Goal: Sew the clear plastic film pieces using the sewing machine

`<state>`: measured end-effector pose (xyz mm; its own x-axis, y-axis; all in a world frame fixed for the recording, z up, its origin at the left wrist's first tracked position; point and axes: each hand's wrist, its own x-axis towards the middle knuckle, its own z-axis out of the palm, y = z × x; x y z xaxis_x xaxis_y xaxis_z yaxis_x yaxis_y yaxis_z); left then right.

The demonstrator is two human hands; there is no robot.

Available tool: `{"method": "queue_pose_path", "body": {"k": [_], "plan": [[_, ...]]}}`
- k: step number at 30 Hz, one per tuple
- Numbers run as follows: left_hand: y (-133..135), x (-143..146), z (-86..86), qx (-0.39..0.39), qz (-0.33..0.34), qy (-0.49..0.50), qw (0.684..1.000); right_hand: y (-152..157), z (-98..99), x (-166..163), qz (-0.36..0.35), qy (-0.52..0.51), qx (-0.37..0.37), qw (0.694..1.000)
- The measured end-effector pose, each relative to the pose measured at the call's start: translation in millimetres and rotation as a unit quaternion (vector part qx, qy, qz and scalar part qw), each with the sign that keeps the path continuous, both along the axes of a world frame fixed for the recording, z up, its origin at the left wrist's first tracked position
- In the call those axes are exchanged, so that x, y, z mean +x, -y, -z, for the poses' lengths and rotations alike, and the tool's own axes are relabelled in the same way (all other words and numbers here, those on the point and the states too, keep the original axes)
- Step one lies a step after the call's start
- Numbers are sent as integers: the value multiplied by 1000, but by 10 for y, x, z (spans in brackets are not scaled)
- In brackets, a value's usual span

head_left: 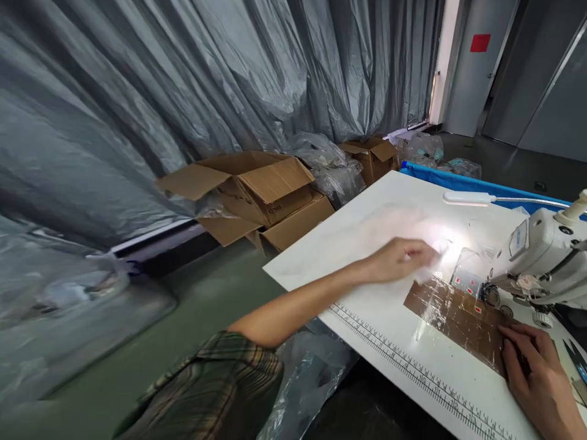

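My left hand [406,260] is over the white table with its fingers closed in a pinch. At its fingertips is a pale, see-through piece [425,274], too blurred to name. Below it, a brown rectangular sheet [463,321] with a shiny, clear, wrinkled surface lies beside the sewing machine [541,250]. My right hand [534,366] rests on the sheet's near right end, fingers stretched out. Past the sheet, close to the needle area, lies a clear piece with small red marks [466,280].
A ruler scale [403,360] runs along the white table's [367,235] near edge. A lamp [468,198] lights the surface. Blue-handled snips [578,363] lie at the right. Beyond the table are cardboard boxes [270,192], plastic bags [325,162] and a grey curtain [257,73].
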<state>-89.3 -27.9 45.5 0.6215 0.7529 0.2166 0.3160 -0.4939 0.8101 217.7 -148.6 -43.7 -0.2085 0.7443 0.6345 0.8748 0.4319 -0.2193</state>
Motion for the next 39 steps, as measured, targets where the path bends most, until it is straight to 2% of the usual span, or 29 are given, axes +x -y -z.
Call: {"method": "queue_pose_path", "body": {"k": [2, 4, 6, 11, 14, 18, 21, 25, 29, 31, 34, 39], "plan": [[232, 155, 63, 21, 145, -54, 988, 14, -30, -33, 7, -16, -11, 1000], [335, 237, 97, 57, 217, -78, 971, 29, -57, -56, 17, -33, -35, 999], [292, 261, 108, 88, 200, -80, 973, 42, -80, -70, 22, -50, -56, 997], [-36, 319, 181, 106, 9, -145, 984, 70, -123, -86, 35, -75, -94, 992], [-85, 417, 306, 108, -33, -189, 975, 75, -132, -86, 29, -82, -96, 992], [-25, 479, 446, 182, -27, -203, 962, 71, -136, -82, 25, -85, -98, 991], [15, 441, 468, 220, -4, -140, 965, 77, -141, -82, 26, -86, -98, 991], [96, 396, 457, 219, 28, -66, 973, 90, -141, -66, 28, -107, -109, 988], [143, 387, 481, 303, 16, -120, 945, 66, -131, 7, 53, -162, -142, 975], [100, 391, 494, 335, 36, -149, 930, 39, -140, 55, 69, -194, -161, 965], [-47, 446, 477, 337, 79, -188, 919, 5, -180, 105, 85, -257, -211, 939], [-394, 720, 306, 326, 86, -246, 909, -16, -302, 88, 104, -344, -284, 889]]}}
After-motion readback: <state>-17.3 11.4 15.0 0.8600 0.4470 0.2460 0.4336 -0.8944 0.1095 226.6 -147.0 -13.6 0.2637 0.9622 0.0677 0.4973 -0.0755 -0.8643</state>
